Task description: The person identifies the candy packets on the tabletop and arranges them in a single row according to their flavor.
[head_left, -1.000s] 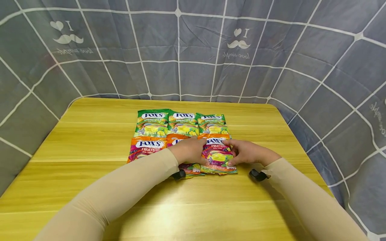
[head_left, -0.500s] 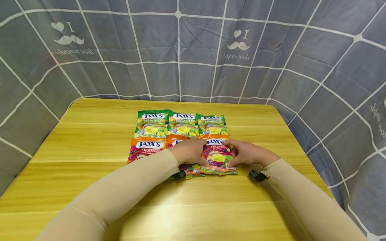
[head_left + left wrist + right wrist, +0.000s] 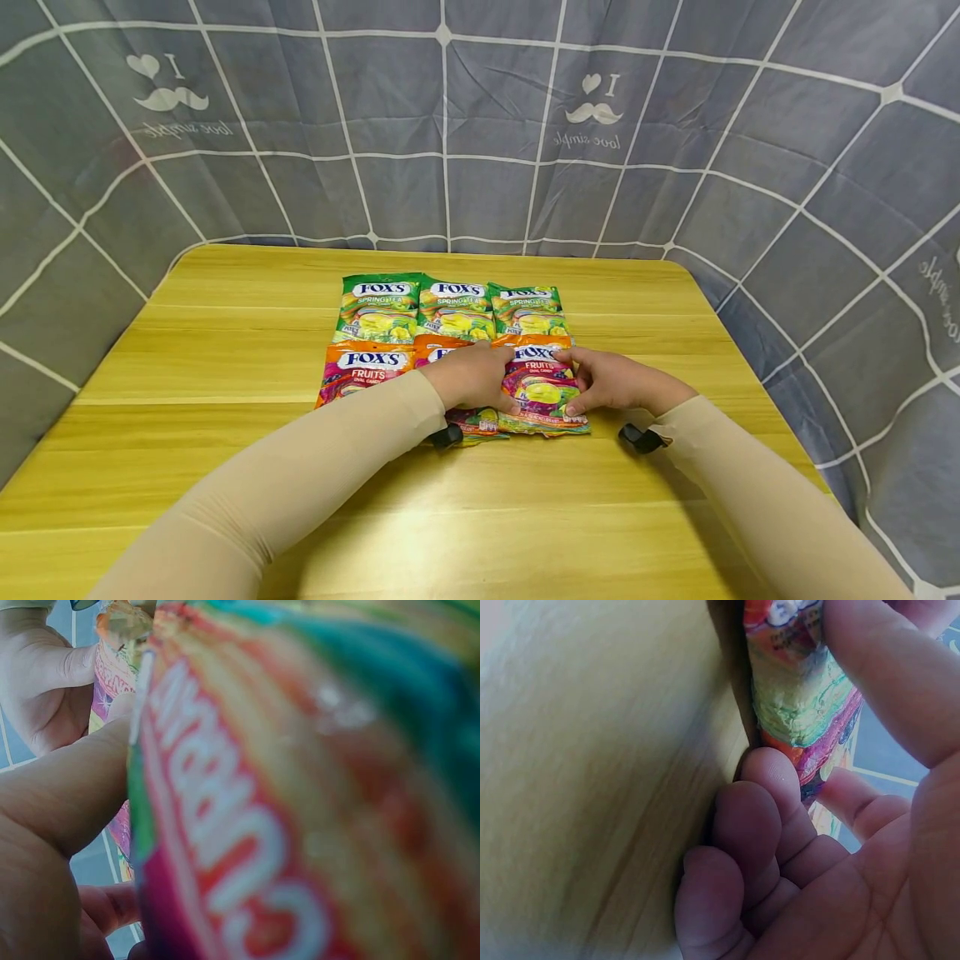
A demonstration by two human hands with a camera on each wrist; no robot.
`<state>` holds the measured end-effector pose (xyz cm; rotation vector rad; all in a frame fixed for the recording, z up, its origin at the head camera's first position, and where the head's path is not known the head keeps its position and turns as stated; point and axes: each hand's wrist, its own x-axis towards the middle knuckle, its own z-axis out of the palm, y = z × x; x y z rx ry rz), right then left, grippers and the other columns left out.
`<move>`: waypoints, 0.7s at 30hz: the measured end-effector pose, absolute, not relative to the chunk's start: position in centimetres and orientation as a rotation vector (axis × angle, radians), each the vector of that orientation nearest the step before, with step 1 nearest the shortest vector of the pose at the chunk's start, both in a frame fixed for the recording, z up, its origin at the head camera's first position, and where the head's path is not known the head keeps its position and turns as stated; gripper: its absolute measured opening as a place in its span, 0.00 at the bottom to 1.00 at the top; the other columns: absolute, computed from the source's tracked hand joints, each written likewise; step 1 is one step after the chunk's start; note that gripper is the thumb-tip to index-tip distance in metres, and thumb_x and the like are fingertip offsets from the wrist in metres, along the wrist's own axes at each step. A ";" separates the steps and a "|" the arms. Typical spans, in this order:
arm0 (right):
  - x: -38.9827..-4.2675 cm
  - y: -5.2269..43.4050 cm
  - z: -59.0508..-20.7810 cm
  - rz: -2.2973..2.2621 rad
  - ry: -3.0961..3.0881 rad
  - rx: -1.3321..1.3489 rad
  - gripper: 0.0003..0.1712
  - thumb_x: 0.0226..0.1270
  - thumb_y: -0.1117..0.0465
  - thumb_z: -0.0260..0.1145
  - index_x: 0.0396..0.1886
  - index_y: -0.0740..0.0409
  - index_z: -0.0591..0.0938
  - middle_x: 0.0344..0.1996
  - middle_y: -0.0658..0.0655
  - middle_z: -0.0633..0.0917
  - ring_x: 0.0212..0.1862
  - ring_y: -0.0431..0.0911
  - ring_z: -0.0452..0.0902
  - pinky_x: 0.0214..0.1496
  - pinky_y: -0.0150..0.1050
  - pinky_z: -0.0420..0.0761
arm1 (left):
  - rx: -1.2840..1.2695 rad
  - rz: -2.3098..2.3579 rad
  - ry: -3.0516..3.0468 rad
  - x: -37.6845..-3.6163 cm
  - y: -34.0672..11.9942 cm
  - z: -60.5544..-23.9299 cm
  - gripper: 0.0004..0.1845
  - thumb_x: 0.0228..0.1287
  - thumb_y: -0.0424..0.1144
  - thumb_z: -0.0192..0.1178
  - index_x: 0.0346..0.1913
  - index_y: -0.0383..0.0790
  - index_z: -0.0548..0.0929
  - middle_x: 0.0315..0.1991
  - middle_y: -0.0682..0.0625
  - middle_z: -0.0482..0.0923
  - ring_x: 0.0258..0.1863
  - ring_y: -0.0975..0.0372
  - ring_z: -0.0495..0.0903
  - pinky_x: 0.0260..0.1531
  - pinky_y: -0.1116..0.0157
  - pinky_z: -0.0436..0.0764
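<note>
In the head view, a FOX'S Fruits candy bag [image 3: 540, 390], orange and purple, lies at the right end of the front row. My left hand [image 3: 472, 373] reaches over the middle Fruits bag [image 3: 480, 423], partly covering it, and grips the right-hand bag's left edge with thumb and fingers. My right hand [image 3: 626, 380] grips that bag's right edge, thumb near the lower corner. In the right wrist view, curled fingers [image 3: 746, 825] rest on the tabletop against the bag's side. The left wrist view shows the left thumb [image 3: 67, 787] at a bag's edge, with printed wrapping close up.
Another Fruits bag [image 3: 365, 371] lies at the front row's left. Behind stand out three green Spring Tea bags [image 3: 456, 310] in a row, their lower edges meeting the Fruits bags. The wooden table [image 3: 480, 517] ends at a grey checked curtain [image 3: 495, 200] at back and sides.
</note>
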<state>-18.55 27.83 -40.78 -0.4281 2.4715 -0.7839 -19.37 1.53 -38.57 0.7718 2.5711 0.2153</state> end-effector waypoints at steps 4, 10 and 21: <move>-18.5 27.8 -40.8 -0.782 2.476 -0.433 0.51 0.62 0.54 0.82 0.79 0.62 0.66 0.36 0.56 0.79 0.38 0.47 0.72 0.42 0.40 0.76 | 0.774 0.215 2.574 -19.4 1.5 -38.7 0.53 0.65 0.66 0.68 0.85 0.48 0.58 0.79 0.41 0.67 0.78 0.49 0.68 0.73 0.49 0.75; -18.5 27.8 -40.7 -0.784 2.474 -0.434 0.51 0.62 0.55 0.81 0.79 0.63 0.65 0.36 0.55 0.79 0.37 0.47 0.72 0.41 0.39 0.76 | 0.772 0.217 2.579 -19.5 1.5 -38.8 0.53 0.64 0.66 0.69 0.85 0.48 0.58 0.79 0.41 0.67 0.77 0.49 0.68 0.73 0.49 0.75; -18.4 27.7 -40.6 -0.794 2.479 -0.439 0.50 0.62 0.56 0.82 0.78 0.63 0.66 0.35 0.55 0.79 0.37 0.47 0.72 0.41 0.39 0.76 | 0.760 0.229 2.576 -19.4 1.5 -38.8 0.53 0.64 0.66 0.69 0.85 0.49 0.58 0.80 0.42 0.66 0.79 0.49 0.67 0.73 0.49 0.74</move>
